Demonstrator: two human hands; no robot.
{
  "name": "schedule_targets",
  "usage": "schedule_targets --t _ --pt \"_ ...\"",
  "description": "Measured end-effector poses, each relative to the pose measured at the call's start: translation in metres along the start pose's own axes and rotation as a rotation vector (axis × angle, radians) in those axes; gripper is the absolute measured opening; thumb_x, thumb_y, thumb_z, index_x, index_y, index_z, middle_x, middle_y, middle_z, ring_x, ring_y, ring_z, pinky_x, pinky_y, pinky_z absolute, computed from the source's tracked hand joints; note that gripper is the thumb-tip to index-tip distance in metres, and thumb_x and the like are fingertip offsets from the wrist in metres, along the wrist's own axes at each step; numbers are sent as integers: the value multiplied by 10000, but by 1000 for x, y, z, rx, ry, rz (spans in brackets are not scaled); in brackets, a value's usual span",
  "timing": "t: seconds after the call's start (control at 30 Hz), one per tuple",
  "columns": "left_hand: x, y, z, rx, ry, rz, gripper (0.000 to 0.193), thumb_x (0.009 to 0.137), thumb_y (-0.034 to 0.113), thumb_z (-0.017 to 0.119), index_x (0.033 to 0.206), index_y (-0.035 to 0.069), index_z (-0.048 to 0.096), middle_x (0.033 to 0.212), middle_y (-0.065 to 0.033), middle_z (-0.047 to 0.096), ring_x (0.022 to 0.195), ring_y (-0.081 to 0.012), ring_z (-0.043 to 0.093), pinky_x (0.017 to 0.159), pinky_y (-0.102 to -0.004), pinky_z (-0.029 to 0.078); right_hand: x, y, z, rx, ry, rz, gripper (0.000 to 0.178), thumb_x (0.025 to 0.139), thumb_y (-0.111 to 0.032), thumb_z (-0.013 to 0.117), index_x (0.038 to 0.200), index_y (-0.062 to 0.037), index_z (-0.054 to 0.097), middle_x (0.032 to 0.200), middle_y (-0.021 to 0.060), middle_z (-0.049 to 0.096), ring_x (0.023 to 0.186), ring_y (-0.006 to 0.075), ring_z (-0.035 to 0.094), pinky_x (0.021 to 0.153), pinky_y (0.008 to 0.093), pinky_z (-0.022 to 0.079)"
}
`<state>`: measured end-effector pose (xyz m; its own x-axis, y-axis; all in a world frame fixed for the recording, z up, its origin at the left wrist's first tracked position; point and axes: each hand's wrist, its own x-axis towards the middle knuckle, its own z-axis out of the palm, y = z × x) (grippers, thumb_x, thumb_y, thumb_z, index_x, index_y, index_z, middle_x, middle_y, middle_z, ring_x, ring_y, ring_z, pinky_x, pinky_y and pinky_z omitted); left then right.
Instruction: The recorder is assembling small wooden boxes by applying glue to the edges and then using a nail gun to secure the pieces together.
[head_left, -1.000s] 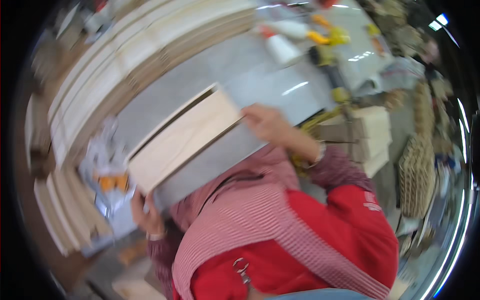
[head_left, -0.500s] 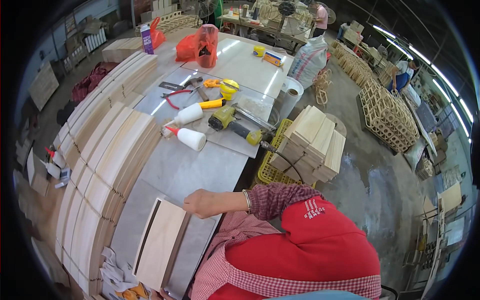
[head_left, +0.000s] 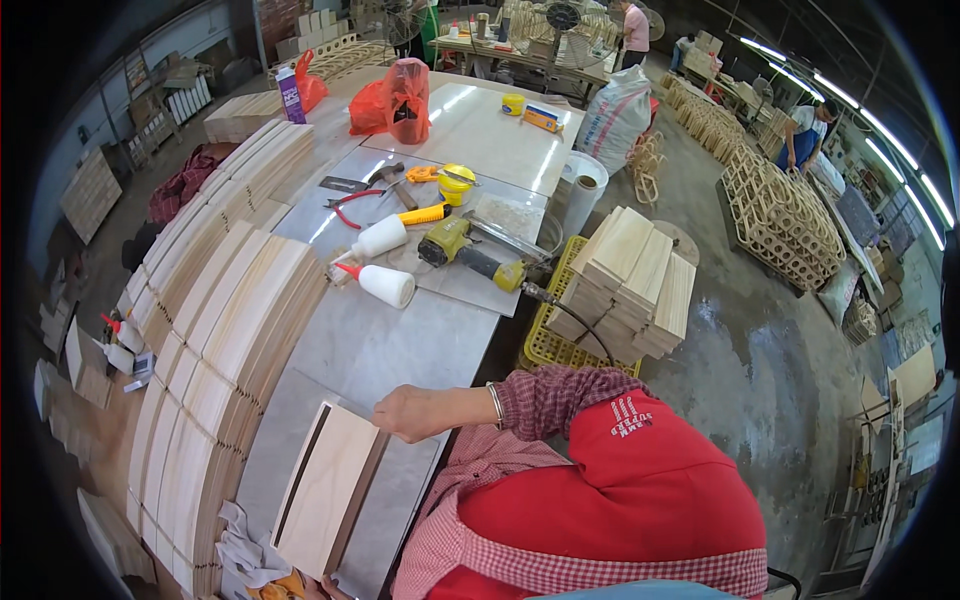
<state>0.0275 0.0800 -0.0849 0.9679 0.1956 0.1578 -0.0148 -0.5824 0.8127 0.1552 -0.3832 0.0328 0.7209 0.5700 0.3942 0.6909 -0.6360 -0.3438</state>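
Observation:
A long, shallow box of pale wood [head_left: 325,490] lies on the grey tabletop, slanting toward me. A dark narrow gap runs along its left side. My right hand [head_left: 408,412] has its fingers curled and pressed together at the box's far right corner. At the near end, by the picture's lower edge, a few fingers of my left hand [head_left: 328,588] hold the box; the rest of that hand is out of sight. Beyond the box are two white glue bottles, one with a red nozzle [head_left: 387,286], and a green nail gun [head_left: 470,252].
Bundled wooden strips [head_left: 215,400] are stacked along the left. A hammer [head_left: 396,184], red-handled pliers [head_left: 352,206] and a yellow cutter [head_left: 426,213] lie farther back. Wooden boards [head_left: 625,270] sit on a yellow crate [head_left: 545,345] at right. A white cloth [head_left: 243,548] lies near the box.
The whole view has shifted slightly. Both hands stay at the two ends of the wooden box, which keeps its place on the tabletop.

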Motion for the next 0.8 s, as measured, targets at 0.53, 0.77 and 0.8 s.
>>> schedule_targets --t 0.53,0.77,0.8 --pt "-20 135 9 308 187 221 72 900 61 538 883 14 590 688 -61 546 560 -183 486 545 -306 415 -2 9 -6 -28 5 -102 48 712 -89 533 745 -80 499 702 77 523 619 268 524 595 342 452" --pt "-18 162 7 279 196 121 53 861 25 593 907 3 608 699 -57 583 545 -160 532 531 -270 437 0 -7 -21 111 4 16 44 757 -53 548 795 -45 528 722 88 560 616 281 551 571 342 446" --pt "-17 162 8 258 200 126 59 857 23 600 912 2 609 700 -57 588 541 -158 537 527 -264 440 0 -9 -23 106 11 30 66 764 -32 557 829 -34 559 737 88 585 611 272 556 567 333 442"
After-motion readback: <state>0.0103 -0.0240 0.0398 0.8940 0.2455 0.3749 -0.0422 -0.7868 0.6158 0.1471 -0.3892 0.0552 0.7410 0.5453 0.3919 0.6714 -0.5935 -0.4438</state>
